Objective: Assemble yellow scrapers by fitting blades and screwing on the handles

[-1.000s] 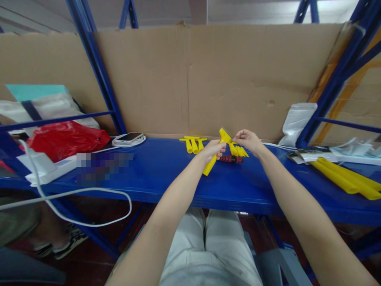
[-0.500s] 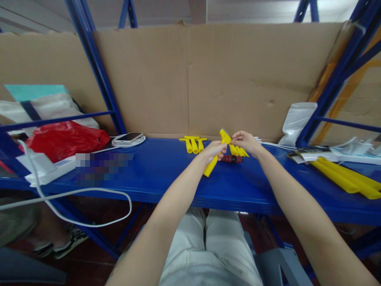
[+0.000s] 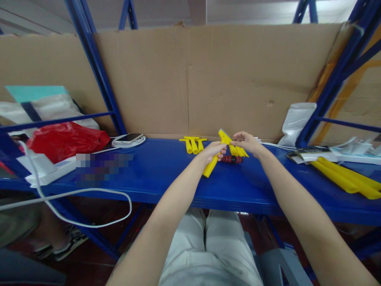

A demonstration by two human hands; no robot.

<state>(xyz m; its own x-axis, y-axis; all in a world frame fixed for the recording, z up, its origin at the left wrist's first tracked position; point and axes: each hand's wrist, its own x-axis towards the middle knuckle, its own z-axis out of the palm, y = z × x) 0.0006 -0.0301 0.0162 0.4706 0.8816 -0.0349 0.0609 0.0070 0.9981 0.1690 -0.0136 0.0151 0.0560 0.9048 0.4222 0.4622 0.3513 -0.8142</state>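
A yellow scraper [image 3: 210,167] with a wide head and a thin metal edge is tilted above the blue bench, its head up and away from me. My left hand [image 3: 216,151] is wrapped round its handle just below the head. At the right end of the head, the fingers of my right hand [image 3: 245,142] are pinched together; whatever they hold is too small to make out. Just beyond lie several yellow pieces [image 3: 237,151]. Under my hands rests a red and black tool handle [image 3: 233,159], perhaps a screwdriver's, its other end hidden.
Yellow T-shaped scraper parts [image 3: 195,146] lie by the cardboard wall [image 3: 232,79]. Long yellow pieces [image 3: 342,176] are on the right of the blue bench [image 3: 166,174]. A phone [image 3: 131,137], a red bag [image 3: 67,137] and a power strip [image 3: 58,171] sit left; a white cable loops over the front edge.
The scraper's head has shifted slightly left and down. Both hands keep nearly the same place and grip.
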